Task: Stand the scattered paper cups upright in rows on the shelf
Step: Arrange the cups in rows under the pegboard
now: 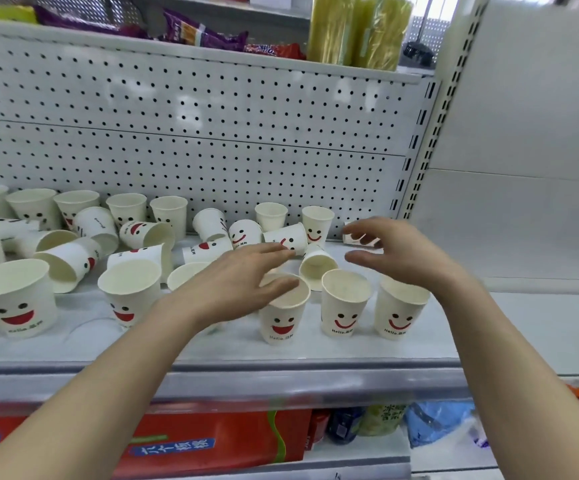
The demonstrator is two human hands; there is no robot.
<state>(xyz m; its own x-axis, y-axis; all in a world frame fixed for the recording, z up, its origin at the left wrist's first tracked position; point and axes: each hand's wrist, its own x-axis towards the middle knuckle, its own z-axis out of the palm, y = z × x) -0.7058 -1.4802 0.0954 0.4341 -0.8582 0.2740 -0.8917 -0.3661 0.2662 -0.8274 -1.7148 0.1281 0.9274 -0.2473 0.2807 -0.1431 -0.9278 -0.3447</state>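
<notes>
White shop shelf point(350, 344) with a pegboard point(211, 133) behind it: paper cups half sorted, both my hands empty above them.

Three cups stand in a row at the front right, the left cup point(284, 317), the middle cup point(345, 308) and the right cup point(398, 313), while most of the rest lie tipped toward the back and left. My left hand point(239, 282) hovers flat, fingers straight and spread, thumb right over the left cup's rim. My right hand point(402, 251) has fingers and thumb curved and apart, gripping nothing, near a fallen cup point(353, 237) by the pegboard. The danger, I think, is my own reach: my right wrist passes just above the right cup, and such light cups would tip at a brush and roll into their neighbours. Another tipped cup point(317, 266) lies just behind the row, and dragging it out could nudge the standing ones.
</notes>
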